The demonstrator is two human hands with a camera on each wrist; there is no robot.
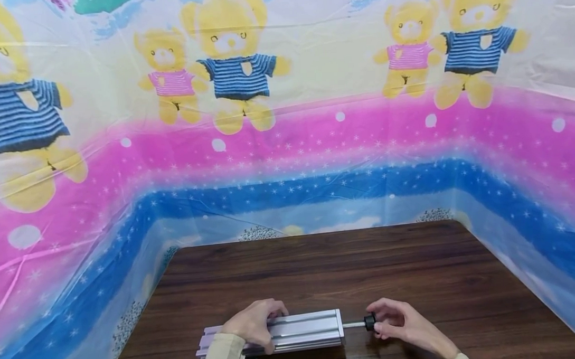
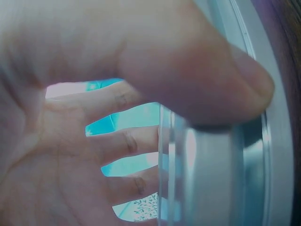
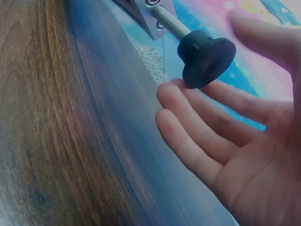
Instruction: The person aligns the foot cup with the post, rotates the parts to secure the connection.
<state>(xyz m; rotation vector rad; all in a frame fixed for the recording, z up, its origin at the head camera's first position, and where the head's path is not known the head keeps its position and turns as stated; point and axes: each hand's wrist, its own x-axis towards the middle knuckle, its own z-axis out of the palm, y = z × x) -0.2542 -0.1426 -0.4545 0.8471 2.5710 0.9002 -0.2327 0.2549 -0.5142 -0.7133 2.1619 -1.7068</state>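
Observation:
A long silver aluminium profile (image 1: pixel 309 324) lies across the near part of the table. My left hand (image 1: pixel 252 323) grips it from above, thumb on the near side; the left wrist view shows that thumb (image 2: pixel 202 80) pressed over its grooved face. A threaded rod (image 3: pixel 171 22) sticks out of the profile's right end plate and carries a black levelling foot (image 3: pixel 209 59). Around this foot my right hand (image 1: pixel 406 323) is spread, palm toward it. Fingertips (image 3: pixel 171 92) are right at the foot's lower edge, while the thumb stands apart from it in the right wrist view.
The dark wood-grain table (image 1: pixel 319 268) extends beyond and to both sides of the profile. A printed curtain (image 1: pixel 291 142) with teddy bears encloses the table at the back and sides. A lilac part (image 1: pixel 209 338) shows at the profile's left end.

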